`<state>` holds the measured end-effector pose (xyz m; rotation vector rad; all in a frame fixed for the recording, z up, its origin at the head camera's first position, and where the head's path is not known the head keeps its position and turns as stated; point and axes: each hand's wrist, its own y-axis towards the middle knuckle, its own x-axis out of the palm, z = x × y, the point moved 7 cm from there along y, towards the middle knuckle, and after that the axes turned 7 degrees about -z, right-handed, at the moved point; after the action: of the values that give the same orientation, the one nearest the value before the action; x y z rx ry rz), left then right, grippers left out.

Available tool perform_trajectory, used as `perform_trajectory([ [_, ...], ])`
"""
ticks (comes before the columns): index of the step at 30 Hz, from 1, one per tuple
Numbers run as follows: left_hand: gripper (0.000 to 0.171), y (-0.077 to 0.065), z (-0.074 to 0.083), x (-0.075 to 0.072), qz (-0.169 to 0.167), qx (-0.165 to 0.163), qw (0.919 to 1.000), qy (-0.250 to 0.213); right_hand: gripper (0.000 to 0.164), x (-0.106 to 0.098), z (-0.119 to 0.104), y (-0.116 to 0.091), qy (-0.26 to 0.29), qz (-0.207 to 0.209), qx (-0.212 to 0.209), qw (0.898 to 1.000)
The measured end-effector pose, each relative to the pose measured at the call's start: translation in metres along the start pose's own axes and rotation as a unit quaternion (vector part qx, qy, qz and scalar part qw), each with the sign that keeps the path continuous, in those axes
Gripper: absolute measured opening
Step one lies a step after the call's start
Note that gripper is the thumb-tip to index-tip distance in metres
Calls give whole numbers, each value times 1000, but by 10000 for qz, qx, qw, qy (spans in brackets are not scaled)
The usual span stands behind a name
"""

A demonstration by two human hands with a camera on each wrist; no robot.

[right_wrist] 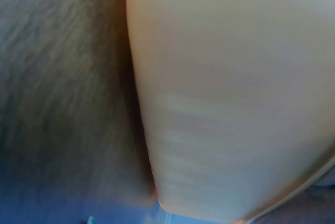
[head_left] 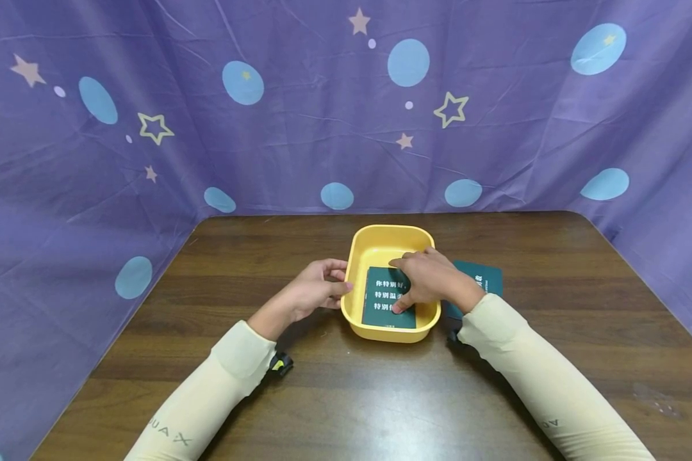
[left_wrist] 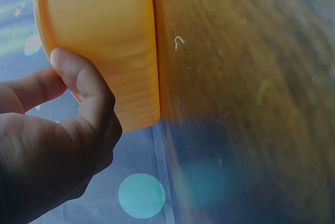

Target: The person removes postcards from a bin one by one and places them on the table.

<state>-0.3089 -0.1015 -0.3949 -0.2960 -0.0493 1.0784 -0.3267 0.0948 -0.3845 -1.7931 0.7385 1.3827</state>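
Your left hand (head_left: pixel 314 289) pinches the yellow plastic tub (head_left: pixel 380 333) at nine o'clock while your right hand (head_left: pixel 435 276), thumb and forefinger apart, grip unclear, seems to be settling the green Chinese-lettered booklet (head_left: pixel 383 299) inside, toward six o'clock, so next likely calls for lifting clear.

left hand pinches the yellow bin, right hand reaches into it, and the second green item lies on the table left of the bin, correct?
Not quite: the head view shows the second green item lying right of the yellow bin. The left hand does pinch the bin, and the right hand reaches in.
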Motion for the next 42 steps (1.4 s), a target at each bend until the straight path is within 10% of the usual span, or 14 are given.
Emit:
perform_trajectory([
  [42,52,-1,0,2,-84,36,9999,-93,90,-17,1,-6,898,660,-389,9930],
])
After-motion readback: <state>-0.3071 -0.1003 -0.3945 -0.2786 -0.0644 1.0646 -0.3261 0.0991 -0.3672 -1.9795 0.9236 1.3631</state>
